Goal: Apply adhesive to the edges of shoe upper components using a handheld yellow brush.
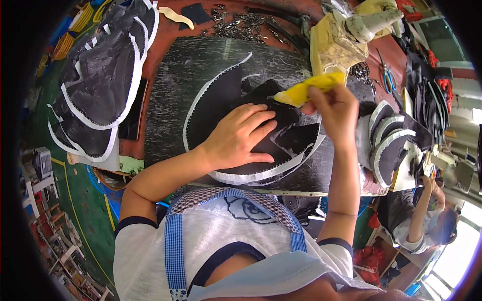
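A black sheet piece (213, 105) with curved white toothed edging lies on the dark, scuffed board (173, 75) in front of me. My left hand (241, 135) rests flat on it, fingers stretched out and slightly apart. Above the piece's right side, my right hand (331, 105) grips a yellow hand tool (314, 88) with a pale, narrow tip pointing left. The tool's exact kind is unclear. Its tip is close to the black material beyond my left fingertips; whether it touches I cannot tell. Folded black flaps lie under and around the left hand.
White-edged black pieces (100, 85) are stacked at left, beside a dark flat object (134, 113). A cream-coloured metal block (331, 42) stands at far right, near blue-handled scissors (387, 80). Small metal parts (241, 27) lie behind. Curved pieces (389, 153) sit right; another person (427, 220) works beyond.
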A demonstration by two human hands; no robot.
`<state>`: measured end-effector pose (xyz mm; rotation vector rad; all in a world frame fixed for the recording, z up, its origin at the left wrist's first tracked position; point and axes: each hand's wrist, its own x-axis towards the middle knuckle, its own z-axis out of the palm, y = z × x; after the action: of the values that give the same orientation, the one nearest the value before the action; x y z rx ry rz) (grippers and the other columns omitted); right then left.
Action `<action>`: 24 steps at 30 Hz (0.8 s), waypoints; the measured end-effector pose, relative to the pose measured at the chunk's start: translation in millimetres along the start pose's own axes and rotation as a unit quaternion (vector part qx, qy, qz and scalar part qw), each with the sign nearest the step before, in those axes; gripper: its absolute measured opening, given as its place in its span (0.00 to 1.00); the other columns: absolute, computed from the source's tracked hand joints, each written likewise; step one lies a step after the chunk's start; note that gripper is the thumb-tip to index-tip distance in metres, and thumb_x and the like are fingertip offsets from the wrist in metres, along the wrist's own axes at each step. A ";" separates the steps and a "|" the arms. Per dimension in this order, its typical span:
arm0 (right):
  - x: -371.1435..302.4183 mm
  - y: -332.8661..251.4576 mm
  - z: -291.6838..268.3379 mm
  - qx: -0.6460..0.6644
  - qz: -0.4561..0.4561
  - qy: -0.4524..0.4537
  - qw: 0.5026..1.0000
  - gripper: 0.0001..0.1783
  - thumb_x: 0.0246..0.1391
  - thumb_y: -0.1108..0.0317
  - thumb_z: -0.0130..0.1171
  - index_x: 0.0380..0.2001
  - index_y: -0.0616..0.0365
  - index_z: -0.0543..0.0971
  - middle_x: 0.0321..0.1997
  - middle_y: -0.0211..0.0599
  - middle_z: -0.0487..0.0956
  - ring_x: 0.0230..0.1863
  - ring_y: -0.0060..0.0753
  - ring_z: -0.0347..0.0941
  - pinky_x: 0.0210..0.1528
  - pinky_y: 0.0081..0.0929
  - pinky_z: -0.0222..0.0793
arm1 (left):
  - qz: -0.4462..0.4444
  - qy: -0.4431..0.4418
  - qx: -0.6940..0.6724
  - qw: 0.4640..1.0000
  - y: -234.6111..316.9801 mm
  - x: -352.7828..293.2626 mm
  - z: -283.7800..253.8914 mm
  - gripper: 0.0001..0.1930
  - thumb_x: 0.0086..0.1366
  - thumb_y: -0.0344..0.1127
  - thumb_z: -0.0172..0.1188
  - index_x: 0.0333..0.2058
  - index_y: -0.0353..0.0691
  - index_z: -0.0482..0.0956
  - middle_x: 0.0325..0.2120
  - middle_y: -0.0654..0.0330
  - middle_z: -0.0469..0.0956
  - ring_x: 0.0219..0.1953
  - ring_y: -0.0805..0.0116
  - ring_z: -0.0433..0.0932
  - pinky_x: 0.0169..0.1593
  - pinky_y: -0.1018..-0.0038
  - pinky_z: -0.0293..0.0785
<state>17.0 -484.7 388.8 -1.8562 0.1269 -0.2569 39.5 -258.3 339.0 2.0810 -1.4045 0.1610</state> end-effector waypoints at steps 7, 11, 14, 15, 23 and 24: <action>29.1 -17.2 18.6 -0.080 -0.064 0.028 0.994 0.05 0.56 0.74 0.58 0.32 0.66 0.75 0.17 0.34 0.77 0.17 0.18 0.73 0.19 0.18 0.65 | -0.011 0.018 -0.006 1.000 -1.5 -2.9 3.5 0.33 0.47 0.58 0.67 0.43 0.34 0.79 0.49 0.55 0.74 0.55 0.57 0.70 0.60 0.58 0.66; 47.5 1.0 21.5 -0.168 -0.088 -0.011 0.982 0.04 0.55 0.75 0.59 0.32 0.65 0.75 0.16 0.34 0.76 0.15 0.17 0.72 0.17 0.18 0.63 | -0.012 0.012 -0.006 1.000 -2.2 -2.9 1.6 0.33 0.48 0.58 0.67 0.44 0.34 0.78 0.49 0.55 0.74 0.55 0.58 0.70 0.60 0.58 0.65; 39.5 -17.5 25.9 -0.144 -0.098 -0.031 0.984 0.06 0.55 0.73 0.59 0.29 0.64 0.74 0.16 0.35 0.76 0.15 0.21 0.72 0.18 0.21 0.64 | -0.007 0.020 -0.001 1.000 -3.6 -5.4 3.3 0.33 0.48 0.58 0.66 0.44 0.35 0.78 0.49 0.56 0.74 0.55 0.58 0.70 0.60 0.58 0.65; 43.2 -13.4 24.5 -0.146 -0.099 -0.028 0.984 0.06 0.55 0.73 0.59 0.29 0.64 0.74 0.16 0.35 0.76 0.15 0.21 0.72 0.18 0.21 0.64 | -0.003 0.021 -0.002 1.000 -2.6 -3.3 3.0 0.33 0.48 0.58 0.66 0.44 0.35 0.78 0.49 0.56 0.74 0.55 0.58 0.70 0.60 0.58 0.65; 52.1 -9.6 25.3 -0.088 -0.087 -0.024 0.992 0.05 0.56 0.74 0.60 0.34 0.64 0.77 0.19 0.32 0.78 0.22 0.18 0.76 0.22 0.18 0.68 | -0.010 0.024 0.004 1.000 -1.0 -7.0 3.9 0.34 0.48 0.59 0.66 0.44 0.35 0.78 0.49 0.56 0.74 0.55 0.58 0.70 0.60 0.59 0.65; 51.7 -5.3 25.7 -0.058 -0.083 -0.029 0.994 0.05 0.56 0.74 0.59 0.34 0.64 0.77 0.21 0.32 0.79 0.24 0.17 0.77 0.24 0.17 0.69 | -0.008 0.023 0.003 1.000 -0.4 -6.5 3.7 0.34 0.48 0.59 0.66 0.44 0.35 0.78 0.49 0.56 0.74 0.55 0.58 0.70 0.60 0.59 0.65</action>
<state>73.1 -470.5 392.5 -1.9903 -0.0529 -0.3158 36.2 -255.1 333.1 2.0806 -1.3604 0.2060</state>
